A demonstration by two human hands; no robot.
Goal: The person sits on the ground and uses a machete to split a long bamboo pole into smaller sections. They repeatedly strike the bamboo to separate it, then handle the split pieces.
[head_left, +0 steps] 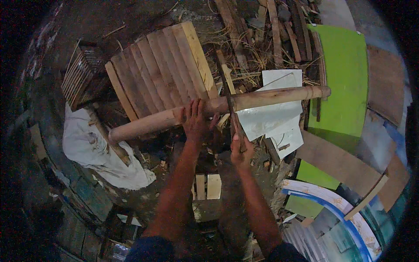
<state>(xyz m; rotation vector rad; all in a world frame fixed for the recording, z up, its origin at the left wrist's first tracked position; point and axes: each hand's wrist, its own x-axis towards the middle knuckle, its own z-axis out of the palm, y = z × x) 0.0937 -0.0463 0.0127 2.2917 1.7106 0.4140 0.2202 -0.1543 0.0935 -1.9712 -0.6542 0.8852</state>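
Note:
A long peeled wooden pole (pixel 144 126) lies slantwise in front of me, its right end farther away than its left. My left hand (pixel 195 122) presses down on the middle of it, fingers curled over the wood and thumb stretched to the right. In my right hand (pixel 241 150) is the handle of what looks like a hand saw (pixel 230 105). Its narrow dark blade, seen nearly edge-on, crosses the pole just right of my left hand and points away from me. The blade's teeth cannot be made out. Behind the pole stands a slatted wooden panel (pixel 161 70), next to the pole's left half.
White sheets (pixel 270 113) lie under the pole's right half. A bright green board (pixel 342 83) and brown boards (pixel 340 157) cover the right side. On the left are a white sack (pixel 96 148) and a slatted basket (pixel 80 76). Scrap wood (pixel 279 35) lies heaped at the back.

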